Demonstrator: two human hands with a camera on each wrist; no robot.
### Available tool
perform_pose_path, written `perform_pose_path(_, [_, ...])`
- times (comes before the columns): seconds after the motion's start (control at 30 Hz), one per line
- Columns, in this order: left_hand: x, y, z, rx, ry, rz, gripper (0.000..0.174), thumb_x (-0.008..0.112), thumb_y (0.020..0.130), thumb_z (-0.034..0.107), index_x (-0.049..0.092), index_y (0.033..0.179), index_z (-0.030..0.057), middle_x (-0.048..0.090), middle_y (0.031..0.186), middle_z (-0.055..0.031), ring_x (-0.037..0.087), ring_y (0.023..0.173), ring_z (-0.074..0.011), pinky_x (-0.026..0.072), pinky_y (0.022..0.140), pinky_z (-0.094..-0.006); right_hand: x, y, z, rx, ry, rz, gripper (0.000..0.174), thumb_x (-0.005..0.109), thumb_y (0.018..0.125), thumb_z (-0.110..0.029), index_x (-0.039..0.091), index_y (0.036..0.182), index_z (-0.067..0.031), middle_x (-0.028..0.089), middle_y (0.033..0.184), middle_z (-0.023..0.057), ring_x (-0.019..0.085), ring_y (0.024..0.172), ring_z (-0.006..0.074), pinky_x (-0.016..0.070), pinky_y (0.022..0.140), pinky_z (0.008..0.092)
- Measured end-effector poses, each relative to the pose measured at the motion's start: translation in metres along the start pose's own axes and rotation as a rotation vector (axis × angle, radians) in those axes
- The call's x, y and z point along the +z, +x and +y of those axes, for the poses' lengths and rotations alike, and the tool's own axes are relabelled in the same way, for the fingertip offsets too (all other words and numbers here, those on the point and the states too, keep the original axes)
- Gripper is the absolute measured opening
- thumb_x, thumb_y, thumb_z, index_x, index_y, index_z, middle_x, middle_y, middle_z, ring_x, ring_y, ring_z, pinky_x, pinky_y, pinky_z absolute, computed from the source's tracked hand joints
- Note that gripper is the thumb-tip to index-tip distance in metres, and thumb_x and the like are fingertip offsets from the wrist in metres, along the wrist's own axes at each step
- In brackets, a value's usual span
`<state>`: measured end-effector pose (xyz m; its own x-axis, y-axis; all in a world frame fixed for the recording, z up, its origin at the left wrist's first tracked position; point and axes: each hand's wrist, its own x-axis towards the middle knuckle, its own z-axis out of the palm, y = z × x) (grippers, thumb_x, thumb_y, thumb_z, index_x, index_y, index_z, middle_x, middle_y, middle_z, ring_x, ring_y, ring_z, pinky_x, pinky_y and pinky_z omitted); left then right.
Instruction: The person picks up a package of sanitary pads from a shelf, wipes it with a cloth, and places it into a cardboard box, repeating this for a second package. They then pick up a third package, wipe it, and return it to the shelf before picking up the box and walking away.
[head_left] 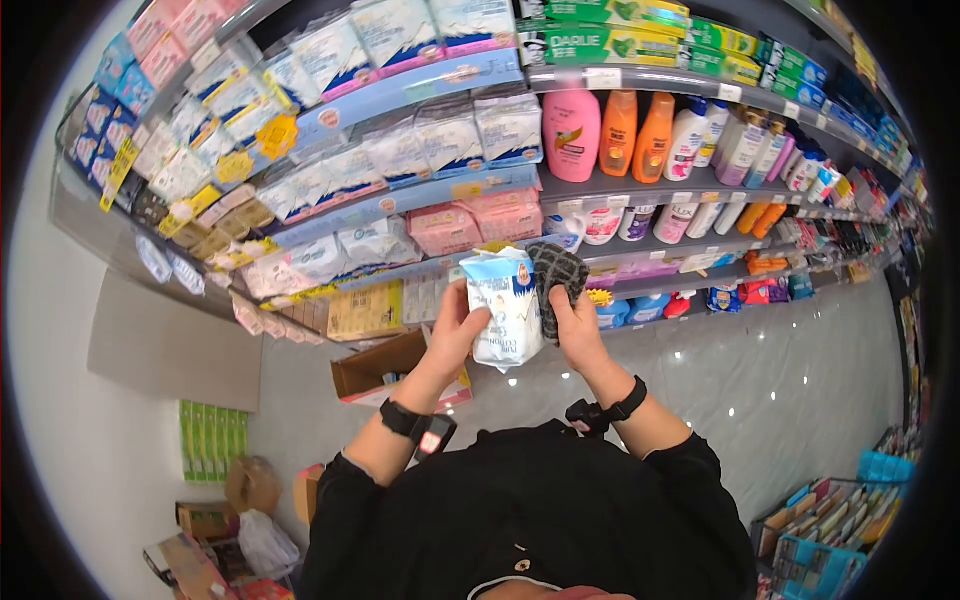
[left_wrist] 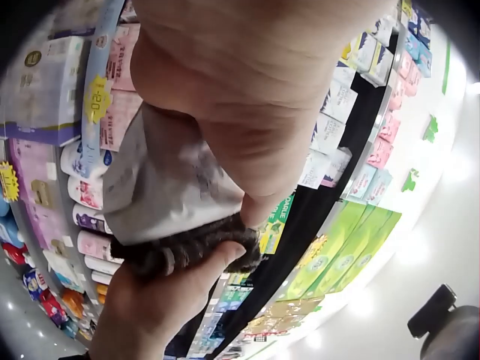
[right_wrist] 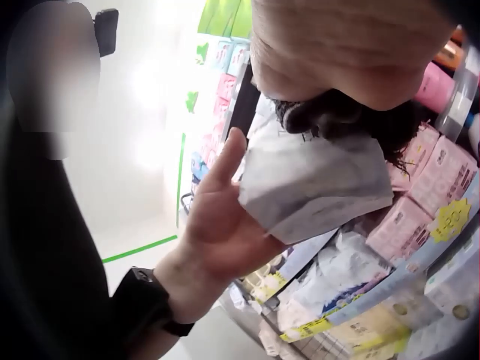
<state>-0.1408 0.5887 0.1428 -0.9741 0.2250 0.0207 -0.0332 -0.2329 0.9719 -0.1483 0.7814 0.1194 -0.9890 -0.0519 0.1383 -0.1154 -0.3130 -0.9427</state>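
Observation:
A white and light-blue soft pack with "cotton" lettering (head_left: pixel 507 315) is held up before the lower shelves in the head view. My left hand (head_left: pixel 453 328) grips its left side, thumb in front and fingers behind. On the pack's right side, my right hand (head_left: pixel 580 325) holds a dark cloth with a pale check (head_left: pixel 562 268), thumb over it. The cloth lies against the pack's side. In the left wrist view the cloth (left_wrist: pixel 191 247) runs along the pack's edge, under the right thumb. The right wrist view shows the left palm (right_wrist: pixel 214 236) behind the pack (right_wrist: pixel 315 184).
Shelves ahead carry tissue packs (head_left: pixel 440 135), pink packs (head_left: pixel 445 230), shampoo bottles (head_left: pixel 573 135) and green toothpaste boxes (head_left: pixel 605 43). An open cardboard box (head_left: pixel 360 370) stands on the floor below. Cartons and a white bag (head_left: pixel 268 543) lie at lower left, blue baskets (head_left: pixel 815 568) at lower right.

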Motion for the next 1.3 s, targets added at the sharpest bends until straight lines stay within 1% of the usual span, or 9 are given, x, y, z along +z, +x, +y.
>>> perform_pose_path(0.2, [0.013, -0.002, 0.006, -0.253, -0.551, 0.057, 0.052, 0.038, 0.094, 0.047, 0.046, 0.129, 0.0084, 0.058, 0.12, -0.008, 0.057, 0.109, -0.0215, 0.0457, 0.093, -0.0379, 0.028, -0.029, -0.019, -0.543, -0.787, -0.078, 0.071, 0.071, 0.065, -0.01, 0.047, 0.131, -0.0123, 0.039, 0.132, 0.0181, 0.036, 0.122, 0.0388, 0.0333, 0.102, 0.0451])
perform_pose_path(0.33, [0.005, -0.004, 0.011, -0.392, -0.673, -0.065, 0.056, 0.036, 0.094, 0.051, 0.051, 0.124, 0.006, 0.059, 0.117, -0.0098, 0.06, 0.102, -0.021, 0.0505, 0.087, -0.0355, 0.044, -0.04, -0.032, -0.85, -1.006, -0.297, 0.067, 0.075, 0.053, -0.013, 0.061, 0.117, -0.0241, 0.044, 0.124, 0.0112, 0.039, 0.118, 0.0359, 0.0354, 0.097, 0.0496])
perform_pose_path(0.77, [-0.022, -0.006, 0.017, -0.298, -0.191, -0.121, 0.045, 0.048, 0.094, 0.019, 0.037, 0.136, 0.008, 0.053, 0.126, -0.0071, 0.054, 0.11, -0.0148, 0.0478, 0.089, -0.0309, 0.059, -0.02, -0.049, -0.826, -0.995, -0.219, 0.063, 0.076, 0.049, -0.015, 0.063, 0.111, -0.0177, 0.05, 0.118, 0.011, 0.043, 0.114, 0.0361, 0.0371, 0.093, 0.0472])
perform_pose_path(0.8, [-0.018, -0.007, 0.017, -0.265, -0.114, -0.088, 0.039, 0.038, 0.098, 0.024, 0.042, 0.133, 0.0065, 0.057, 0.12, -0.007, 0.057, 0.108, -0.0162, 0.0486, 0.09, -0.0307, 0.062, -0.019, -0.051, -0.844, -1.038, -0.228, 0.065, 0.077, 0.047, -0.014, 0.063, 0.11, -0.0175, 0.05, 0.118, 0.0102, 0.043, 0.114, 0.0359, 0.0367, 0.093, 0.0472])
perform_pose_path(0.87, [-0.02, -0.009, 0.002, 0.016, 0.226, -0.123, 0.042, 0.051, 0.092, 0.023, 0.045, 0.13, 0.0045, 0.057, 0.119, -0.0071, 0.056, 0.107, -0.0169, 0.0452, 0.092, -0.0304, 0.061, -0.009, -0.052, -0.773, -1.034, -0.239, 0.06, 0.077, 0.047, -0.014, 0.064, 0.106, -0.0155, 0.053, 0.116, 0.0098, 0.044, 0.113, 0.0353, 0.0375, 0.093, 0.0467])
perform_pose_path(1.0, [-0.015, -0.011, 0.009, -0.103, 0.699, -0.254, 0.062, 0.07, 0.069, 0.028, 0.049, 0.118, -0.0028, 0.059, 0.111, -0.0178, 0.057, 0.102, -0.0238, 0.0429, 0.09, -0.0347, 0.044, 0.018, -0.044, -0.514, -1.024, -0.21, 0.036, 0.069, 0.07, -0.014, 0.063, 0.104, -0.0051, 0.058, 0.106, 0.0124, 0.049, 0.107, 0.0334, 0.0393, 0.093, 0.0402])
perform_pose_path(1.07, [-0.013, -0.014, 0.037, -0.187, 0.815, -0.319, 0.068, 0.07, 0.07, 0.028, 0.045, 0.125, -0.0041, 0.059, 0.114, -0.0178, 0.057, 0.103, -0.0239, 0.0436, 0.09, -0.0339, 0.022, 0.029, -0.032, -0.02, -0.6, -0.3, 0.028, 0.061, 0.085, -0.022, 0.063, 0.104, -0.0001, 0.064, 0.099, 0.0091, 0.059, 0.093, 0.0228, 0.0453, 0.084, 0.0351])
perform_pose_path(1.13, [-0.022, -0.016, 0.03, -0.117, 0.665, -0.354, 0.071, 0.069, 0.072, 0.027, 0.042, 0.13, -0.003, 0.058, 0.116, -0.0162, 0.057, 0.103, -0.0217, 0.0443, 0.089, -0.0329, 0.003, 0.031, -0.023, 0.388, -0.06, -0.298, 0.03, 0.058, 0.09, -0.024, 0.062, 0.107, -0.0001, 0.065, 0.098, 0.0057, 0.06, 0.089, 0.0169, 0.0478, 0.079, 0.0316])
perform_pose_path(1.3, [-0.026, -0.016, 0.027, -0.161, -0.12, -0.375, 0.071, 0.065, 0.081, 0.016, 0.032, 0.142, 0.0036, 0.053, 0.125, -0.0066, 0.054, 0.105, -0.0108, 0.0462, 0.086, -0.0275, 0.005, 0.026, -0.001, 0.426, 0.447, -0.222, 0.037, 0.05, 0.093, -0.031, 0.054, 0.118, -0.0037, 0.061, 0.111, 0.0082, 0.059, 0.101, 0.0204, 0.0478, 0.089, 0.0344])
